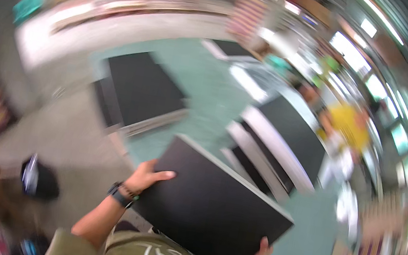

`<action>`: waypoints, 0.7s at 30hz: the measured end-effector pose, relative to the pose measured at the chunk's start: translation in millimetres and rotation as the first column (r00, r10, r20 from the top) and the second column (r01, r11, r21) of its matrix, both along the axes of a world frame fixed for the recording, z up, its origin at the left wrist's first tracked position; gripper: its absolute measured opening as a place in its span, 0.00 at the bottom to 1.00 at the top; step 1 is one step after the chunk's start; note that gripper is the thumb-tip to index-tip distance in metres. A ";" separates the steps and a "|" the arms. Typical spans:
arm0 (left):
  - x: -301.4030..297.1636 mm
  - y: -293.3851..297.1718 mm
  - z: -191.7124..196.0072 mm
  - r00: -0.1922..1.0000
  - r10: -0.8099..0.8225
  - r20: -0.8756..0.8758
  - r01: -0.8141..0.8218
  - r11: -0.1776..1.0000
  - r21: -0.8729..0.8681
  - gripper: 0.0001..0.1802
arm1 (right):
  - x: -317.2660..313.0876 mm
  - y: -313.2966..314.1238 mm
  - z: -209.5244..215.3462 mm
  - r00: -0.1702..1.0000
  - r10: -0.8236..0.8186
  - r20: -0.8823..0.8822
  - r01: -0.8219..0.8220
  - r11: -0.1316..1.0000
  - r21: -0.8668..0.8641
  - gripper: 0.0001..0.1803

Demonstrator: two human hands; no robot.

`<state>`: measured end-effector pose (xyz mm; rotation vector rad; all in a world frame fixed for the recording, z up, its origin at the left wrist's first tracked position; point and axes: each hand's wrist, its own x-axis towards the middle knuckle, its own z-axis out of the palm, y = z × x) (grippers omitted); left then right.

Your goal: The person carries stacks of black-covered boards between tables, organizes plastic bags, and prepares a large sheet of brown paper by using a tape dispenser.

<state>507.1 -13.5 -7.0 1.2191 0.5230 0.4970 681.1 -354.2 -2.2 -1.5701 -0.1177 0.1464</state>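
Observation:
A rectangular black panel (212, 204) with a pale edge is held in front of my body, tilted, between both hands. My left hand (147, 176) grips its left side, thumb lying over the black face and the fingers hidden beneath. At the right end, my right hand (261, 253) clasps the edge, with part of the hand out of sight. Beyond the panel, a stack of black panels (143, 87) sits on the left part of the green table (209, 93). Another stack of black panels with pale edges (289, 133) stands on the right.
A person in a yellow top (347, 127) is at the table's far right side, blurred. Clear plastic wrap (249, 81) and another dark panel (230, 49) lie toward the back. On the floor at left is a black bag-like object (41, 178). A grey pillar (7, 46) rises further left.

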 end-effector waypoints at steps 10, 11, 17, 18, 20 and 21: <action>-250.9 -20.9 15.8 0.702 0.624 -0.342 -0.610 0.775 0.164 0.31 | -91.6 160.4 10.7 0.607 0.752 -0.257 -0.768 0.638 0.056 0.27; -278.7 -26.3 16.1 0.649 0.709 -0.276 -0.698 0.699 0.156 0.35 | -113.2 184.8 14.4 0.588 0.770 -0.247 -0.784 0.618 0.059 0.28; -458.7 -66.0 45.8 0.347 0.925 -0.157 -0.931 0.360 0.067 0.28 | -246.8 333.5 -4.3 0.291 0.948 -0.130 -0.945 0.305 0.114 0.35; -490.3 -72.1 49.0 0.316 0.944 -0.097 -0.948 0.318 0.004 0.30 | -281.0 354.0 -3.0 0.250 0.965 -0.074 -0.960 0.257 0.107 0.34; -544.4 -92.7 66.4 0.200 0.979 0.041 -0.976 0.203 -0.079 0.24 | -356.0 394.4 13.7 0.150 0.989 0.015 -0.989 0.150 0.017 0.33; -574.8 -100.0 64.1 0.116 0.992 0.055 -0.990 0.120 -0.076 0.21 | -399.9 418.5 30.8 0.091 0.995 0.045 -0.993 0.094 -0.066 0.32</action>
